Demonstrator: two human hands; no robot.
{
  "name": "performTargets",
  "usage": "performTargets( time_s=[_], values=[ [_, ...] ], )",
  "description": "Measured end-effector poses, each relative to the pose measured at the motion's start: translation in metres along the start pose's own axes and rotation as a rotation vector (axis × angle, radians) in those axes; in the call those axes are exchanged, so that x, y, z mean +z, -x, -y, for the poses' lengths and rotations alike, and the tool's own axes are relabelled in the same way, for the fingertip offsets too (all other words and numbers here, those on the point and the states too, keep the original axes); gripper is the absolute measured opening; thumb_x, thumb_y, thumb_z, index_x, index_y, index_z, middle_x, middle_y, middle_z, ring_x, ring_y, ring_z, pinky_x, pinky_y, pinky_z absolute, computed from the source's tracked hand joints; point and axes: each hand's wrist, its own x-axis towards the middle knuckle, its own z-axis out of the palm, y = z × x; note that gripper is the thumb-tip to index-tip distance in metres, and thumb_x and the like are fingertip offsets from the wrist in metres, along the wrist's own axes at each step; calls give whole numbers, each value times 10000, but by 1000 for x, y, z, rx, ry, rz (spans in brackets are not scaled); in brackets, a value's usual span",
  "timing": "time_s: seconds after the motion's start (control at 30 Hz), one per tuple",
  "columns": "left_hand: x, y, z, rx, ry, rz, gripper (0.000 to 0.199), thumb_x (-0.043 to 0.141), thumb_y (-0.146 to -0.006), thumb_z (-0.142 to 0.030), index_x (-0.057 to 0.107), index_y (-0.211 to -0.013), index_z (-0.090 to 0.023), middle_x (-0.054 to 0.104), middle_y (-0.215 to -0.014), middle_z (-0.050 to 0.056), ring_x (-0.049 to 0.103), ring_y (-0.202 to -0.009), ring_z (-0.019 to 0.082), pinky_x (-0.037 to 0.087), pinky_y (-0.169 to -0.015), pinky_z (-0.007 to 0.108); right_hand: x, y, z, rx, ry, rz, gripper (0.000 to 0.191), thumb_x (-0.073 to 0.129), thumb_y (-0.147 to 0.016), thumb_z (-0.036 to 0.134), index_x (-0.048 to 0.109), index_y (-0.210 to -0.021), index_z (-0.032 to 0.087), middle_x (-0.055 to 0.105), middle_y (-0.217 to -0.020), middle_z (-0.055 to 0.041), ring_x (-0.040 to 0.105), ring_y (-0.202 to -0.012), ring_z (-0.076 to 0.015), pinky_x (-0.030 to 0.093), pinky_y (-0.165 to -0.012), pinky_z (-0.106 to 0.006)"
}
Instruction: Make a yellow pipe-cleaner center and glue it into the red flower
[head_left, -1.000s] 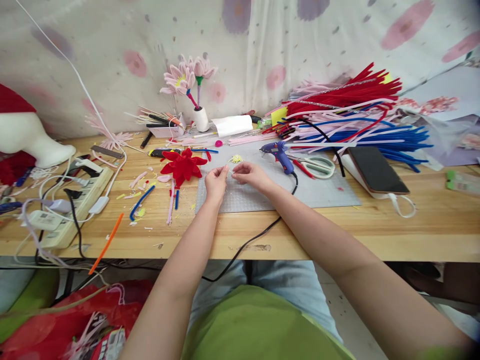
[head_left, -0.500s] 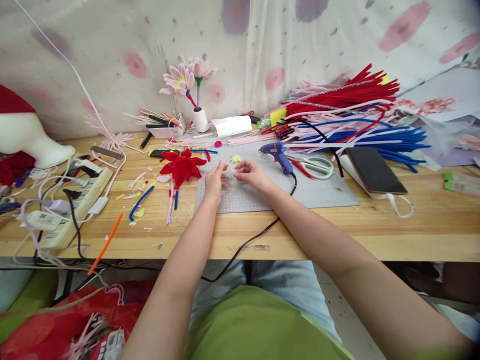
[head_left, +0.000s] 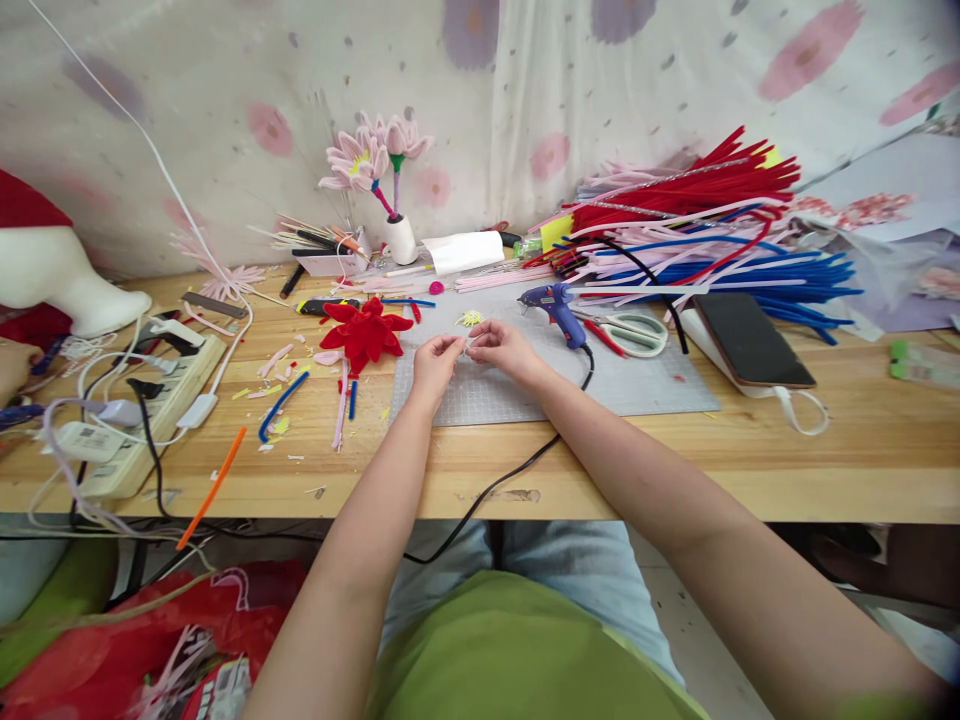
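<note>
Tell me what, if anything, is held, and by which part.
It cannot be told: the left hand and right hand pinch close together, anything there too small to recognise.

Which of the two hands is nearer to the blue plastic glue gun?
Right. The right hand is just left of the blue plastic glue gun, without touching it; the left hand is farther left, beyond the right hand.

A dark phone (head_left: 752, 340) lies to the right, a power strip (head_left: 171, 402) with plugged-in cables (head_left: 120, 410) to the left; flower-patterned cloth (head_left: 484, 110) hangs behind.
</note>
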Motion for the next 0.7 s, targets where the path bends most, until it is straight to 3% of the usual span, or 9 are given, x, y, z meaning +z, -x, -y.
performTargets(
  time_s=[0.27, 0.5, 0.7],
  values=[
    [1, 3, -3, 27, 45, -24, 40, 672, -641, -190, 654, -664, -162, 573, -593, -21, 455, -528, 56, 308, -465, 166, 5, 2, 1, -31, -7, -17, 357, 689, -558, 222, 477, -844, 195, 609, -690, 39, 571, -652, -98, 442, -636, -253],
    [1, 3, -6, -47, 48, -17, 51, 644, -631, -189, 605, -640, -157, 462, -488, -58, 291, -395, 35, 185, -381, 189, 5, 2, 0, -73, 18, -33, 351, 688, -564, 249, 450, -819, 207, 617, -680, 48, 582, -661, -105, 454, -697, -284],
    [-1, -1, -5, -69, 161, -54, 107, 593, -716, -213, 498, -689, -172, 375, -500, -79, 310, -398, 36, 198, -371, 168, 3, 1, 0, -82, 28, -46, 393, 715, -540, 294, 439, -806, 208, 602, -650, 56, 535, -593, -88, 425, -636, -259]
  ],
)
